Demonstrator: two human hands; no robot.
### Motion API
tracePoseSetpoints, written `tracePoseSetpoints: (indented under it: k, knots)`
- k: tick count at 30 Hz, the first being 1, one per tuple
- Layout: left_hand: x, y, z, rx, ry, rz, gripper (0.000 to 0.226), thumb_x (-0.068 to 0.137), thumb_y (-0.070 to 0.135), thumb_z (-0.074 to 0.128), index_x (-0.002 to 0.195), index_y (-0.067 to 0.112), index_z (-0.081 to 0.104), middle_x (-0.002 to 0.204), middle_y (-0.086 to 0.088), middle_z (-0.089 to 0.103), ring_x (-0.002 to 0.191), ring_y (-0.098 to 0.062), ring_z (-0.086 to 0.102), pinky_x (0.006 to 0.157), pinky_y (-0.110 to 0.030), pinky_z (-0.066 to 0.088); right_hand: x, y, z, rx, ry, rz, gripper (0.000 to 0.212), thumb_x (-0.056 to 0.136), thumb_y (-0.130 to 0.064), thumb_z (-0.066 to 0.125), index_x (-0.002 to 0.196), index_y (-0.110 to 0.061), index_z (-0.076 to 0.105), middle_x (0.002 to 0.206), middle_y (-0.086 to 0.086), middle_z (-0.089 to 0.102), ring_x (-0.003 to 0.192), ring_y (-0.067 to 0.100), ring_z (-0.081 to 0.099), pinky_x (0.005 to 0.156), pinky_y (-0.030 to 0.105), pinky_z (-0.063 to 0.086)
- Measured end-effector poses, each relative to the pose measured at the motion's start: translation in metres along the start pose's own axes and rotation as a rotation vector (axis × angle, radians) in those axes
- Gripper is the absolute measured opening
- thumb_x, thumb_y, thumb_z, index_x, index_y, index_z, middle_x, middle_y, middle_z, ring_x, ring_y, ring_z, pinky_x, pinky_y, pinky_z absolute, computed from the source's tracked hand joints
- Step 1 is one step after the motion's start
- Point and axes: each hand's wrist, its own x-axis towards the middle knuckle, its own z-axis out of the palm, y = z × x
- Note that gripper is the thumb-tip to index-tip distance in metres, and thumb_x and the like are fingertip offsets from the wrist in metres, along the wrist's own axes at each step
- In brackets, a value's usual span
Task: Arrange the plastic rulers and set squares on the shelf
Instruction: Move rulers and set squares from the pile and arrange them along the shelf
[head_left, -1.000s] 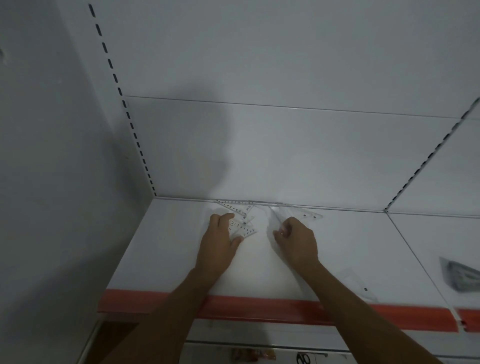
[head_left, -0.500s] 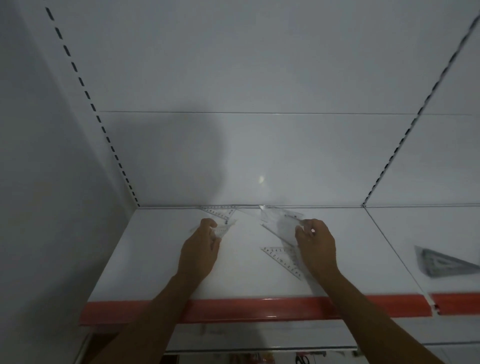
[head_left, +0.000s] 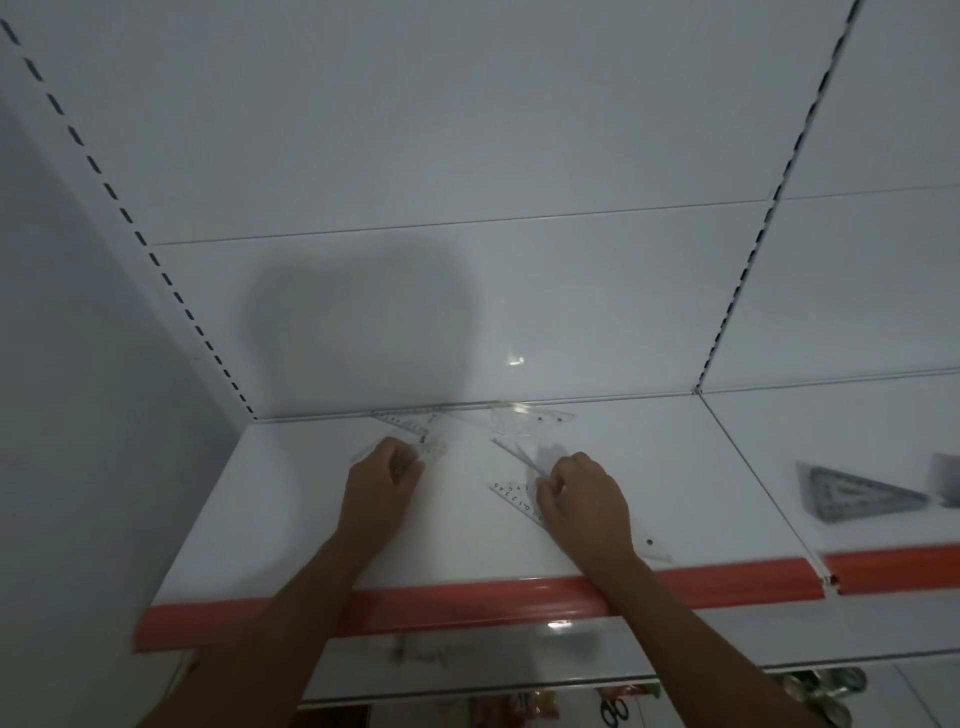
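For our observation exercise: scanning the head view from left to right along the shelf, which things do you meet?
Left hand → right hand → red shelf-edge joint → grey set square on the neighbouring shelf section.

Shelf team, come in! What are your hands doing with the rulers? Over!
Left hand grips a clear ruler. Right hand pinches a set square. More rulers along the back wall. Nothing blocking.

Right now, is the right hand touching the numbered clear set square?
Touching. The head view shows the right hand with fingers curled onto the numbered set square.
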Motion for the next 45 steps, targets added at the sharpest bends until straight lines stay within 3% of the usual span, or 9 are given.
tracePoseSetpoints:
  k: [4, 9, 13, 18, 24, 31, 39, 42, 45]
  knots:
    - [-0.004, 0.03, 0.016, -0.161, -0.03, -0.042, 0.009, 0.085, 0.015, 0.069, 0.083, 0.015, 0.06, 0.076, 0.005, 0.063, 0.068, -0.003, 0.055, 0.062, -0.004, 0.037, -0.001, -0.001, 0.0, -0.019, 0.052, -0.023, 0.025, 0.083, -0.022, 0.065, 0.065, -0.018, 0.048, 0.064, -0.003, 0.047, 0.056, 0.013, 0.041, 0.052, 0.027, 0.035]
    - [-0.01, 0.061, 0.034, -0.267, -0.101, 0.007, 0.014, 0.09, 0.013, 0.061, 0.079, 0.013, 0.053, 0.073, -0.005, 0.064, 0.065, -0.016, 0.067, 0.065, -0.033, 0.053, 0.001, -0.003, -0.012, 0.165, 0.191, 0.142, 0.025, 0.093, -0.021, 0.054, 0.069, -0.018, 0.047, 0.065, -0.006, 0.046, 0.059, 0.012, 0.045, 0.055, 0.029, 0.037]
    - [-0.007, 0.092, 0.045, -0.439, -0.209, 0.029, 0.017, 0.095, 0.013, 0.054, 0.081, 0.018, 0.046, 0.084, -0.008, 0.065, 0.061, -0.015, 0.069, 0.063, -0.043, 0.057, 0.01, -0.009, -0.038, 0.334, 0.209, 0.318, 0.027, 0.099, -0.025, 0.045, 0.074, -0.014, 0.047, 0.067, -0.001, 0.05, 0.06, 0.011, 0.046, 0.054, 0.021, 0.034]
    - [-0.016, 0.15, 0.082, -0.461, -0.387, 0.144, 0.007, 0.099, 0.011, 0.043, 0.097, 0.017, 0.047, 0.087, -0.003, 0.067, 0.067, -0.018, 0.065, 0.063, -0.029, 0.05, 0.004, 0.005, -0.093, 0.172, 0.195, 0.443, 0.028, 0.097, -0.027, 0.045, 0.072, -0.015, 0.048, 0.063, -0.004, 0.05, 0.056, 0.007, 0.044, 0.05, 0.019, 0.033]
    - [-0.087, 0.225, 0.144, -0.514, -0.73, 0.319, 0.033, 0.089, 0.012, 0.063, 0.116, 0.029, 0.055, 0.097, 0.005, 0.065, 0.081, -0.01, 0.063, 0.067, -0.013, 0.048, -0.06, 0.055, -0.163, 0.085, 0.373, 0.757, 0.031, 0.095, -0.034, 0.044, 0.075, -0.012, 0.052, 0.064, -0.002, 0.054, 0.059, 0.012, 0.051, 0.059, 0.033, 0.044]
    - [-0.194, 0.301, 0.189, -0.5, -1.024, 0.501, 0.037, 0.086, 0.024, 0.07, 0.12, 0.024, 0.057, 0.105, 0.008, 0.063, 0.084, -0.009, 0.061, 0.066, -0.007, 0.049, -0.157, 0.099, -0.245, 0.094, 0.58, 0.968, 0.027, 0.096, -0.041, 0.045, 0.082, -0.022, 0.057, 0.072, -0.003, 0.063, 0.066, 0.016, 0.063, 0.064, 0.044, 0.057]
    - [-0.297, 0.376, 0.247, -0.396, -1.102, 0.624, 0.035, 0.094, 0.029, 0.058, 0.129, 0.027, 0.054, 0.119, 0.009, 0.064, 0.103, -0.013, 0.065, 0.082, -0.02, 0.054, -0.241, 0.146, -0.333, 0.172, 0.67, 0.983, 0.031, 0.1, -0.041, 0.038, 0.098, -0.02, 0.06, 0.088, -0.004, 0.065, 0.078, 0.012, 0.064, 0.072, 0.032, 0.056]
    - [-0.328, 0.406, 0.266, -0.393, -1.051, 0.629, 0.035, 0.095, 0.032, 0.056, 0.129, 0.026, 0.055, 0.116, 0.006, 0.067, 0.104, -0.016, 0.066, 0.089, -0.034, 0.056, -0.269, 0.169, -0.369, 0.026, 0.635, 0.914, 0.033, 0.1, -0.043, 0.034, 0.103, -0.024, 0.061, 0.091, -0.009, 0.064, 0.08, 0.006, 0.062, 0.069, 0.028, 0.055]
    - [-0.349, 0.435, 0.279, -0.465, -1.036, 0.574, 0.027, 0.093, 0.033, 0.059, 0.118, 0.025, 0.059, 0.106, 0.005, 0.069, 0.097, -0.014, 0.065, 0.084, -0.028, 0.056, -0.296, 0.198, -0.403, -0.159, 0.55, 0.869, 0.017, 0.098, -0.032, 0.045, 0.103, -0.025, 0.059, 0.096, -0.008, 0.058, 0.08, 0.006, 0.055, 0.066, 0.023, 0.05]
